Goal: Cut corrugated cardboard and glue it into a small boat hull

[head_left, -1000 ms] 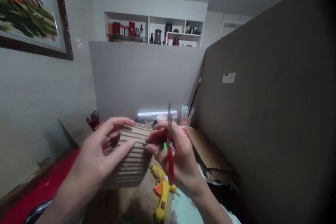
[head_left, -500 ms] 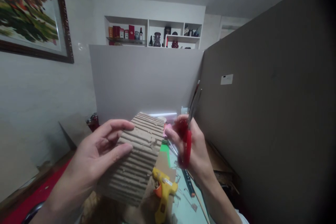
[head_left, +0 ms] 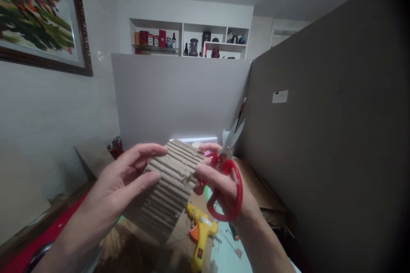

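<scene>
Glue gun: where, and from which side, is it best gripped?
Probably by the handle, from the near right: the glue gun lies on its side, handle end nearest, with its trigger on the left and the cardboard left of its nozzle.

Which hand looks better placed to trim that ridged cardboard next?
Probably the right hand: it has the red scissors, blades parted, close to the cardboard. The left hand holds the cardboard's opposite side.
</scene>
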Available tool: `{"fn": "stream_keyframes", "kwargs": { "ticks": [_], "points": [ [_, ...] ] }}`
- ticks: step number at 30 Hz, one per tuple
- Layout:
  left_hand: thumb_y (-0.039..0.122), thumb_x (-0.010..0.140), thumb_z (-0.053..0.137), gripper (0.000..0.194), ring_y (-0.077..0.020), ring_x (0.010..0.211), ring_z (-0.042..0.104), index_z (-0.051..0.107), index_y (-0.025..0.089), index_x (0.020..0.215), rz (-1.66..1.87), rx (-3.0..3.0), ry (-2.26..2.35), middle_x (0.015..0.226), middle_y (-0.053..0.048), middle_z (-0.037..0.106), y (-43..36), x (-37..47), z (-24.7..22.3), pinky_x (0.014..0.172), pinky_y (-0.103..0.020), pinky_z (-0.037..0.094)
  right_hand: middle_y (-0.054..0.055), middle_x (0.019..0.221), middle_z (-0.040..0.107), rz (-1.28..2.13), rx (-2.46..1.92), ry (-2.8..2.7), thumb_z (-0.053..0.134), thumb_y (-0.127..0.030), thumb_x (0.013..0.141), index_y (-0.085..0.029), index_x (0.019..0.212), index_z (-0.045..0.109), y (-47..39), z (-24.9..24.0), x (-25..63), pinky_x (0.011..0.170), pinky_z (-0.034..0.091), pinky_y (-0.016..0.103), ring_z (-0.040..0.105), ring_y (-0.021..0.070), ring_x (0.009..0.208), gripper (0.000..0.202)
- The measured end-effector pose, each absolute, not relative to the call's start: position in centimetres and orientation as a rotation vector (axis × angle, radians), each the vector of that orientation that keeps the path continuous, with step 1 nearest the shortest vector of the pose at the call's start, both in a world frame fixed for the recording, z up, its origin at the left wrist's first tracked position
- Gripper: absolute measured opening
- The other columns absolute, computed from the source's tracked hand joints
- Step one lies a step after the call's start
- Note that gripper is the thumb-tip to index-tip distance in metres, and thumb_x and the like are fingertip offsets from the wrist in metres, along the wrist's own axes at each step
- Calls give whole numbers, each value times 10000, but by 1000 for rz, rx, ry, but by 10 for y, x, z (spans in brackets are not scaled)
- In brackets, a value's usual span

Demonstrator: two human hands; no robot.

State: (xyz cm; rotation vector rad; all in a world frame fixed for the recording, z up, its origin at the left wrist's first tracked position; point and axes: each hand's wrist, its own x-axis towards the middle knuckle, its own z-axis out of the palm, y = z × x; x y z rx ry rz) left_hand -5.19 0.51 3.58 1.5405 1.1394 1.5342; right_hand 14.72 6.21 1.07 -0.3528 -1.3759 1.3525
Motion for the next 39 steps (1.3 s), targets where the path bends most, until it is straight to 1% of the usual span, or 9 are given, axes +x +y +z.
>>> {"fn": "stream_keyframes", "kwargs": {
  "ticks": [5, 11, 14, 17, 22, 24, 27, 33, 39],
  "points": [
    [383, 778, 790, 396, -234, 943, 745, 686, 290, 1149, 1576, 1492, 1127, 1089, -50, 777, 2, -56, 39, 698, -209, 598, -53, 636, 663, 1375, -370, -1463, 782, -285, 809, -222, 1125, 497, 56, 17, 149, 564, 482, 265, 610, 131, 557, 430],
    [382, 815, 759, 374, -227, 894, 759, 681, 318, 1175, 1498, 1559, 1108, 1020, -30, 796, -5, -61, 41, 696, -215, 604, -81, 706, 582, 1388, -378, -1427, 828, -233, 684, -236, 1077, 530, 46, 18, 138, 540, 504, 251, 618, 114, 561, 493],
    [382, 805, 767, 371, -219, 895, 760, 686, 317, 1160, 1559, 1559, 1128, 1019, -26, 798, -3, -58, 40, 695, -201, 596, -80, 678, 587, 1337, -395, -1441, 811, -234, 707, -231, 1076, 525, 47, 20, 138, 534, 499, 250, 606, 113, 548, 466],
    [388, 766, 794, 386, -222, 911, 756, 704, 289, 1128, 1637, 1538, 1143, 1000, -33, 799, 1, -54, 39, 710, -200, 592, -62, 669, 630, 1115, -471, -1417, 808, -246, 748, -232, 1056, 521, 49, 23, 145, 582, 519, 267, 616, 127, 587, 421],
    [401, 743, 813, 409, -184, 837, 752, 713, 287, 1123, 1695, 1469, 1209, 880, -2, 796, -2, -46, 38, 688, -169, 584, 16, 926, 730, 873, -458, -1452, 779, -233, 806, -262, 1135, 526, 43, 21, 148, 718, 556, 300, 681, 163, 784, 417],
    [416, 742, 811, 422, -177, 831, 751, 709, 299, 1134, 1692, 1462, 1218, 880, 8, 797, -5, -44, 37, 674, -158, 583, 2, 972, 722, 840, -473, -1527, 766, -193, 817, -288, 1154, 529, 41, 17, 144, 732, 548, 296, 664, 142, 763, 423],
    [436, 738, 808, 445, -189, 842, 754, 701, 298, 1148, 1694, 1468, 1256, 915, 1, 805, -8, -41, 37, 671, -170, 592, -31, 904, 694, 773, -469, -1567, 732, -138, 838, -307, 1155, 533, 42, 12, 138, 736, 525, 279, 648, 130, 764, 410],
    [444, 755, 780, 449, -257, 894, 758, 693, 249, 1150, 1690, 1489, 1285, 932, -45, 811, -4, -40, 36, 723, -279, 627, -36, 810, 635, 814, -438, -1585, 722, -176, 846, -273, 1062, 523, 44, 14, 138, 562, 477, 241, 578, 122, 672, 309],
    [437, 749, 804, 452, -191, 844, 745, 694, 260, 1150, 1740, 1459, 1292, 812, 12, 779, 0, -44, 34, 695, -180, 588, -24, 832, 615, 845, -429, -1611, 720, -193, 842, -263, 1059, 512, 42, 15, 139, 493, 466, 224, 530, 115, 635, 308]
  ]
}}
